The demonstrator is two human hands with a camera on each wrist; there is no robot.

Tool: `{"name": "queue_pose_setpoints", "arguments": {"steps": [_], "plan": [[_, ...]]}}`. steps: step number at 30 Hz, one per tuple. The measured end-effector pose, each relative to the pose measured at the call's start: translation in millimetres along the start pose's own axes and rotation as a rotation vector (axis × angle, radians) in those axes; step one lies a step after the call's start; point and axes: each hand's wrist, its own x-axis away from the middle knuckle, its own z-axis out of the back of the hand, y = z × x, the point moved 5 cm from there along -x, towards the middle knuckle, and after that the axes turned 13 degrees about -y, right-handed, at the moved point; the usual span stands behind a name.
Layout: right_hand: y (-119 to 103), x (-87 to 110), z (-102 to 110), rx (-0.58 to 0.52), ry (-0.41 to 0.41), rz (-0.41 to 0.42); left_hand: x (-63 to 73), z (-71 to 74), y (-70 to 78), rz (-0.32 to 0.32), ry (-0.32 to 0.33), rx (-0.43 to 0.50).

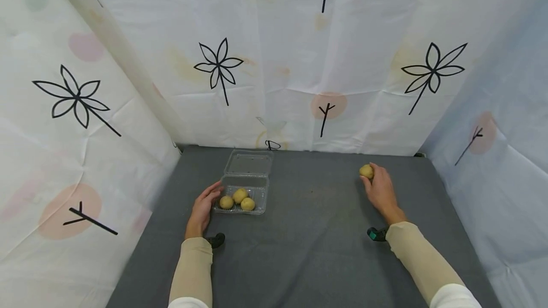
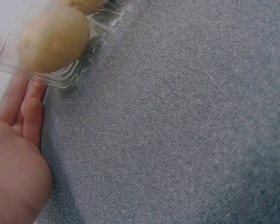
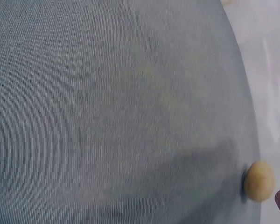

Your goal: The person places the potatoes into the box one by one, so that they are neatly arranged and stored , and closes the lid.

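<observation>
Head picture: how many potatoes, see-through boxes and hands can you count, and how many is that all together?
Potatoes: 4 (3 in the box, 1 at the right hand)
Boxes: 1
Hands: 2 (right hand and left hand)
Total: 7

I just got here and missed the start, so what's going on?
A person is handling potatoes at a gray table. Three potatoes sit in a clear box with its lid open, and the left hand is at the box's left side. The right hand is at a fourth potato, off to the right of the box; in the right wrist view that potato sits on the table, and the visible fingertips look apart from it.
</observation>
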Motion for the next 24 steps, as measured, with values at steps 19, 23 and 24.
{"name": "queue_pose_setpoints", "arguments": {"steps": [19, 23, 24], "plan": [[-52.0, -8.4, -21.8, -0.068, -0.094, 0.1, -0.6, -0.3, 0.6, -0.002, 0.005, -0.001], [-62.5, -11.8, -24.4, -0.098, -0.134, 0.085, -0.3, 0.0, 0.3, 0.005, -0.003, 0.008], [-64.4, -12.4, -25.3, -0.103, -0.14, 0.081, -0.2, 0.0, 0.0, 0.004, -0.004, 0.01]]}}
